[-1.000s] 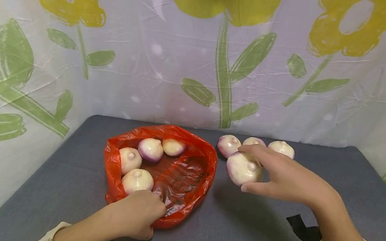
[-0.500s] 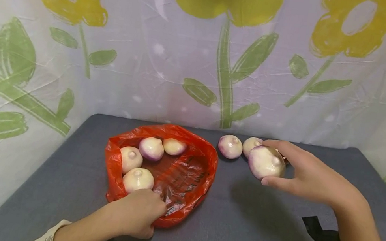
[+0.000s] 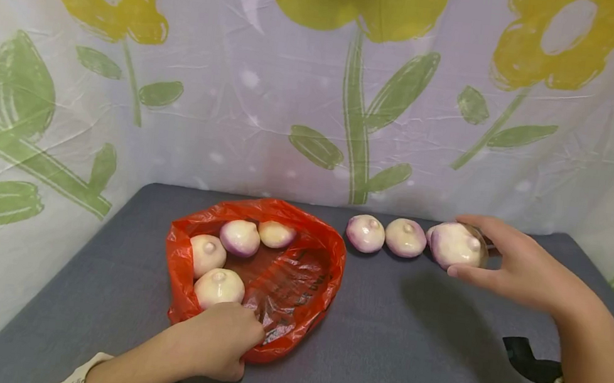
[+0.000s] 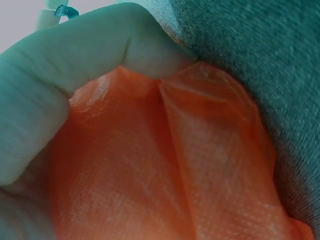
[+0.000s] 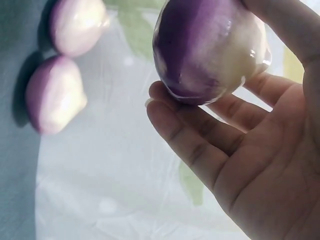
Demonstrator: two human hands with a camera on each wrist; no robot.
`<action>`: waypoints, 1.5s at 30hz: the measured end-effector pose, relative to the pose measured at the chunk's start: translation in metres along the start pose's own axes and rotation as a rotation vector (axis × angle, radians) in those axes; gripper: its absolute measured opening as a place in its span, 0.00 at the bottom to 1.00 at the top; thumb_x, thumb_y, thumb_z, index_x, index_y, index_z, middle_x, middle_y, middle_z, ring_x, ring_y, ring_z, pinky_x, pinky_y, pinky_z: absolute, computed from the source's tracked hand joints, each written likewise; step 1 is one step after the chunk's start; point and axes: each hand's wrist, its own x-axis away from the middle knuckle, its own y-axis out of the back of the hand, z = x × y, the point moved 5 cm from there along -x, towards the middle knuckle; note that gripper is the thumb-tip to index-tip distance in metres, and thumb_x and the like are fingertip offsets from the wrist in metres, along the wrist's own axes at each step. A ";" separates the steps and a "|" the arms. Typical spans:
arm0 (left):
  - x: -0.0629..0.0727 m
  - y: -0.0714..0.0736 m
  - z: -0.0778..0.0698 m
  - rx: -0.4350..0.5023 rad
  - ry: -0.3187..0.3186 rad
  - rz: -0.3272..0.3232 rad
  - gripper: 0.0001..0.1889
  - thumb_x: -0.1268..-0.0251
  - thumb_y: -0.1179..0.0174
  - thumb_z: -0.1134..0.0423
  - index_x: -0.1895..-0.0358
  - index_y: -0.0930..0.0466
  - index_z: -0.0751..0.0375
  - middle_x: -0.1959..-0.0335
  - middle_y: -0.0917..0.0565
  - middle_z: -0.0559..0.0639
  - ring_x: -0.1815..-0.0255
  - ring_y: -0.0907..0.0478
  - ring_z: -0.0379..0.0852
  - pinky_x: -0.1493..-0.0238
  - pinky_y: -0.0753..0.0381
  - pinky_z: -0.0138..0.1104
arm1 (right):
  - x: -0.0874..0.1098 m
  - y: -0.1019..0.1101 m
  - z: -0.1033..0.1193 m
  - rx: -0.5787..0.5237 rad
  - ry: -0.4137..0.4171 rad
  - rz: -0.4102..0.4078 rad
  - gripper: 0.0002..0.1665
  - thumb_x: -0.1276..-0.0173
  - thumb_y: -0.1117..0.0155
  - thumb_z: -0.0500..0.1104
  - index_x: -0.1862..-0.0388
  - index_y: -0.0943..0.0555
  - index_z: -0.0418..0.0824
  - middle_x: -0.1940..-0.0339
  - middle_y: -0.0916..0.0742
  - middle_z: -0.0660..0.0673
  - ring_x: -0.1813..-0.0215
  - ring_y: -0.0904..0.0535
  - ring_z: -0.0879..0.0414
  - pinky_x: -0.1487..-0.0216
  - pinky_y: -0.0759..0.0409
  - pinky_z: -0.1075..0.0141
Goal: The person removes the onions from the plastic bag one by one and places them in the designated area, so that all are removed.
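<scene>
My right hand (image 3: 531,267) holds a glossy purple-and-white onion (image 3: 457,246) between thumb and fingers, raised over the back right of the table. In the right wrist view its purple side (image 5: 190,50) faces the camera. Behind the held onion, another one is mostly hidden in the head view. My left hand (image 3: 224,340) pinches the near rim of an open red plastic bag (image 3: 334,251); the left wrist view shows thumb and bag film (image 4: 125,165) close up. Inside the bag lie several onions, one (image 3: 219,287) right beside the left hand.
Two more onions, one (image 3: 365,233) near the bag and one (image 3: 406,238) to its right, stand in a row at the back of the grey table (image 3: 367,362). A flowered cloth (image 3: 225,112) hangs behind the table's far edge. A black strap (image 3: 529,362) hangs by the right wrist.
My right hand has carried the onion rightward and slightly back, from beside the bag to in front of the row's right end. The left hand and the bag have stayed put.
</scene>
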 end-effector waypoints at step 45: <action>0.000 -0.001 -0.001 -0.002 -0.018 -0.014 0.13 0.70 0.27 0.63 0.79 0.23 0.52 0.84 0.31 0.41 0.83 0.38 0.41 0.77 0.32 0.37 | 0.007 -0.018 -0.122 -0.045 -0.274 -0.169 0.39 0.30 0.34 0.49 0.29 0.35 0.28 0.34 0.30 0.21 0.38 0.35 0.25 0.49 0.37 0.33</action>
